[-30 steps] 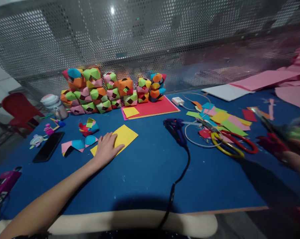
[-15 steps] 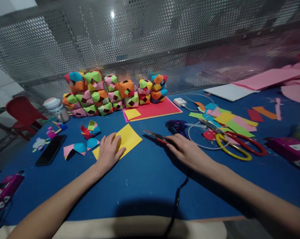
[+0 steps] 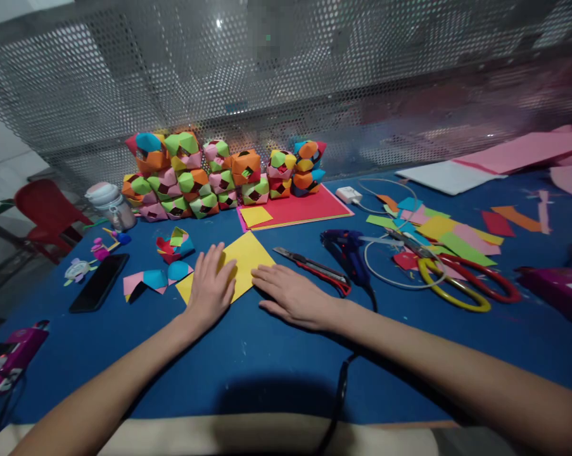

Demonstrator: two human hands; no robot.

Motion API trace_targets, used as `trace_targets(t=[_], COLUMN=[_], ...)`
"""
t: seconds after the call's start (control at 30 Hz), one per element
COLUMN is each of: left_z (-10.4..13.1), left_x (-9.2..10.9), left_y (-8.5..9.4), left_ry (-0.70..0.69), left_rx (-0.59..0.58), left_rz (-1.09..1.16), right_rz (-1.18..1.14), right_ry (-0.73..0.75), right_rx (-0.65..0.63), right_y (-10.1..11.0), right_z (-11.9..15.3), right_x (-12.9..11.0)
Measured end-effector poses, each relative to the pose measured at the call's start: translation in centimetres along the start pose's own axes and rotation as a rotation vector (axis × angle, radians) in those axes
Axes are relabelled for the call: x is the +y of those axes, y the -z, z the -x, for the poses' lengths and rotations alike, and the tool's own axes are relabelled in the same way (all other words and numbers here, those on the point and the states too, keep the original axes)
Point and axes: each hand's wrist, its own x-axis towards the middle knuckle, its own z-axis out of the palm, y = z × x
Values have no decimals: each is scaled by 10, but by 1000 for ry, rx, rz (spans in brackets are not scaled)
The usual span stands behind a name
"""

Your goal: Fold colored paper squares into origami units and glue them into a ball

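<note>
Our left hand [image 3: 208, 285] lies spread on the yellow sheet [image 3: 250, 256], gripping nothing; our right hand [image 3: 295, 296], fingers outstretched and empty, meets its right edge. The sheet's flat on the table [image 3: 197, 380], and we'd judge it uncut, unfolded. The paper stack [image 3: 222, 180] behind looks finished to us; the small bowl [image 3: 175, 247] seems part-built. The cutter [image 3: 309, 264] lies free. Writing? Pale patches on the right-hand purple box [image 3: 559, 288], but nothing we can read.
</note>
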Motion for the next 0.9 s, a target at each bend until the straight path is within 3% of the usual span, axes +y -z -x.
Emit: trace_targets(t=[0.17,0.23,0.53,0.7,0.73,0.8,0.87,0.9], left_z=[26,38,87,103,104,105,106,107], left_x=[16,18,2,4,4,4,0,-3], left_y=[19,25,68,75,74,71,71,72], left_ry=[-170,-189,-88,-77,-89,-118,-149,-158], left_rx=[-278,-336,-362,-353,-350,-346,-358,-370], left_rz=[145,152,152,128,117,89,70,66], right_rz=[-56,-56,27,113,96,-3,-92,-100], right_ry=[-4,-8,-123,-309,-300,-108,58,59], right_rx=[-77,-86,-90,-44,-31,-49,-104,-121], right_y=[-16,-15,-6,-14,-16,-18,-19,-18], right_z=[-5,-2,2,-6,-8,-12,-12,-11], right_x=[-1,2,9,-17,-26,-42,-49,-47])
